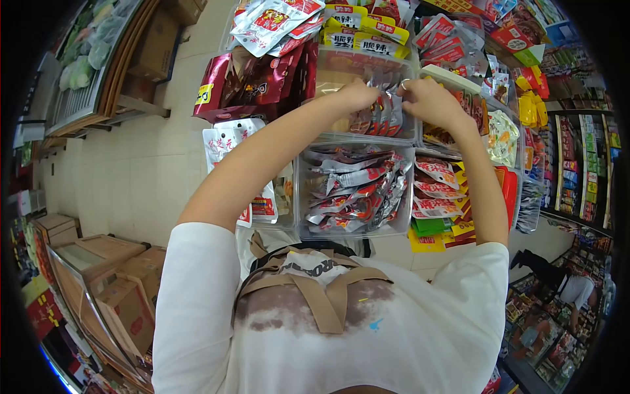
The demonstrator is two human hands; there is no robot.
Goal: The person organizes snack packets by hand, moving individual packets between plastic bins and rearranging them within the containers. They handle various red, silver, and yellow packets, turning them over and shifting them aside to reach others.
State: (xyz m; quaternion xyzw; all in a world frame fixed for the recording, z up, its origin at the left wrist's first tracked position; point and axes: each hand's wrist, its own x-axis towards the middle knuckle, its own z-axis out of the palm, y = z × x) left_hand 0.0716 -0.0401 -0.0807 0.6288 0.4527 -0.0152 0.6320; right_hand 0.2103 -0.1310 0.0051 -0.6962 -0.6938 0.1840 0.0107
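Over the clear plastic bin (336, 62), left hand (358, 96) and right hand (431, 103) were at silver-red foil packets (386, 118); fingers' grip unclear.

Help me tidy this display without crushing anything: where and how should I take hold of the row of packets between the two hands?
I'd come from above and lightly pinch the upper edges of the row of packets: they seem to lean together, edges up, in an open-topped bin whose walls would hinder a low approach from the side.
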